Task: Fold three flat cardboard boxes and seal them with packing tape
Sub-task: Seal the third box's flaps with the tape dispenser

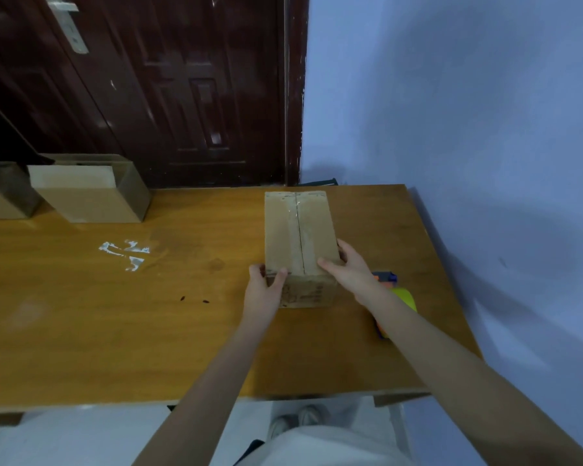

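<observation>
Nearest the camera, pale trousers and a pair of shoes (298,420) show below the front edge of the wooden table (122,324). Both forearms reach up over it to a folded cardboard box (300,230) standing right of centre, its top seam covered by clear tape. The left hand (266,290) grips the box's near left corner, thumb on top and the fingers hidden down the side. The right hand (349,269) clasps the near right edge, fingertips partly out of sight behind the cardboard. A tape dispenser (396,292), yellow, orange and blue, lies just right of the box, mostly hidden by the right forearm. Farther left, tape scraps (125,253) stick to the tabletop. At the far left edge stand two more boxes (88,193), one cut off by the frame.
</observation>
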The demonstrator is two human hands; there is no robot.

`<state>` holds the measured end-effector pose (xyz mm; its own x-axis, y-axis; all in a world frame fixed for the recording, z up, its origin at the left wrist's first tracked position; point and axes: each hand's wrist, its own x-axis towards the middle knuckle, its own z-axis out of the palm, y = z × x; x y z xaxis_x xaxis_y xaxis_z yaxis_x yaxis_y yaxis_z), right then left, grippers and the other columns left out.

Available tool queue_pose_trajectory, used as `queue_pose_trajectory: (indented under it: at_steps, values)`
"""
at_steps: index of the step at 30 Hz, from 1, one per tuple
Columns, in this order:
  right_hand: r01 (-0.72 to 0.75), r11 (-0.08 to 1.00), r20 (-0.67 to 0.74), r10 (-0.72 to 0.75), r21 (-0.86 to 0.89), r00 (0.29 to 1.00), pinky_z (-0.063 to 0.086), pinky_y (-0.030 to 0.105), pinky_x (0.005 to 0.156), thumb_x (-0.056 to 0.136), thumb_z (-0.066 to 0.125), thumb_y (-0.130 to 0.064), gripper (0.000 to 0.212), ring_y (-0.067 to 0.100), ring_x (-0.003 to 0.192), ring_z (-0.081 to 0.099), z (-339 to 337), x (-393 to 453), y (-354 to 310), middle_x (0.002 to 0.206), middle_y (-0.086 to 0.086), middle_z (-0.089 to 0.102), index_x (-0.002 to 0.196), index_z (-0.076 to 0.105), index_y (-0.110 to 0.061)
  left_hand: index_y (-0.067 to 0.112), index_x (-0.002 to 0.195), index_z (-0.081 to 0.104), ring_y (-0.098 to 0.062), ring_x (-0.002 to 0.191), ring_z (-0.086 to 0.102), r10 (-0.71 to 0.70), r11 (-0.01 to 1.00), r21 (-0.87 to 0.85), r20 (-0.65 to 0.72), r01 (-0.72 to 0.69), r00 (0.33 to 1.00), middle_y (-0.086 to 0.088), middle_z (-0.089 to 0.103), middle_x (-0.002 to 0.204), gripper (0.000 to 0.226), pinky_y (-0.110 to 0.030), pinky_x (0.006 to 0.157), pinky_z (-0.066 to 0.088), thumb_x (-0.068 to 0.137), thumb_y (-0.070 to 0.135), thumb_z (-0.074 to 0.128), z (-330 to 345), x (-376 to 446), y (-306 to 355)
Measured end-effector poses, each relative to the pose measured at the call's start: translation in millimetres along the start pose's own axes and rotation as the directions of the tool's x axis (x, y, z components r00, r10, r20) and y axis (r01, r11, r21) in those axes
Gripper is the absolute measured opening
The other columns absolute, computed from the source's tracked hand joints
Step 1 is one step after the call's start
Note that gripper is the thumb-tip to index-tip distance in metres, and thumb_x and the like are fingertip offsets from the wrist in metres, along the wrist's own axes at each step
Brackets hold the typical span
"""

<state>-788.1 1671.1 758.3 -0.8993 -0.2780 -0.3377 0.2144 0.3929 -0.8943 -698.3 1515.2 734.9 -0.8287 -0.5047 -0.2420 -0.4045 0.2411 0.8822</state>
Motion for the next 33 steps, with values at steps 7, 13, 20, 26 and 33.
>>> queue_pose_trajectory:
  at_steps: [7, 13, 20, 26, 33]
  values:
    - [0.204, 0.904, -0.115, -0.264, -0.376, 0.958, 0.032, 0.035, 0.11, 0.094, 0.056, -0.035, 0.063, 0.02, 0.137, 0.034, -10, -15, -5, 0.149, 0.004, 0.038, 0.147, 0.03, -0.015, 0.006, 0.14, 0.032, -0.009, 0.09, 0.048, -0.003, 1.0, 0.015, 0.022, 0.003, 1.0, -0.003, 0.053, 0.123, 0.061, -0.011, 0.054, 0.036, 0.094, 0.041, 0.052, -2, 3, 4]
    - [0.198, 0.81, -0.329, -0.43, -0.553, 0.841, 0.037, 0.038, 0.106, 0.088, 0.064, -0.033, 0.063, 0.023, 0.134, 0.034, -56, -63, 32, 0.143, 0.01, 0.04, 0.142, 0.037, -0.016, 0.009, 0.146, 0.026, -0.024, 0.125, 0.043, 0.097, 0.975, 0.203, -0.006, -0.093, 0.995, -0.007, 0.037, 0.144, 0.07, -0.028, 0.083, 0.041, 0.093, 0.048, 0.05, -17, -9, 18]
    - [0.075, 0.957, -0.359, -0.177, -0.278, 0.916, 0.036, 0.037, 0.105, 0.076, 0.078, -0.029, 0.091, 0.016, 0.133, 0.035, -86, -102, 122, 0.146, 0.002, 0.035, 0.148, 0.022, -0.023, 0.001, 0.118, 0.058, -0.027, 0.11, 0.057, 0.772, 0.479, 0.436, 0.205, -0.762, 0.602, -0.015, 0.057, 0.119, 0.035, -0.03, 0.089, 0.048, 0.086, 0.012, 0.065, 22, -50, 55]
    - [0.127, 0.939, -0.194, -0.196, -0.321, 0.961, 0.041, 0.027, 0.096, 0.075, 0.078, -0.024, 0.073, 0.008, 0.12, 0.046, -90, -101, 157, 0.13, -0.012, 0.05, 0.136, 0.037, -0.031, 0.007, 0.129, 0.042, -0.026, 0.116, 0.045, 0.307, 0.398, 0.454, 0.753, -0.797, 0.582, -0.011, 0.043, 0.126, 0.043, -0.037, 0.086, 0.046, 0.091, 0.022, 0.053, 111, -71, 27]
    - [0.084, 0.898, -0.229, -0.199, -0.431, 0.953, 0.04, 0.027, 0.085, 0.082, 0.07, -0.01, 0.041, 0.026, 0.11, 0.054, -82, -93, 176, 0.118, 0.007, 0.061, 0.121, 0.058, -0.013, 0.011, 0.128, 0.047, -0.028, 0.121, 0.041, 0.174, 0.35, 0.544, 0.762, -0.762, 0.624, -0.009, 0.043, 0.129, 0.045, -0.04, 0.091, 0.046, 0.087, 0.017, 0.064, 146, -54, 6]
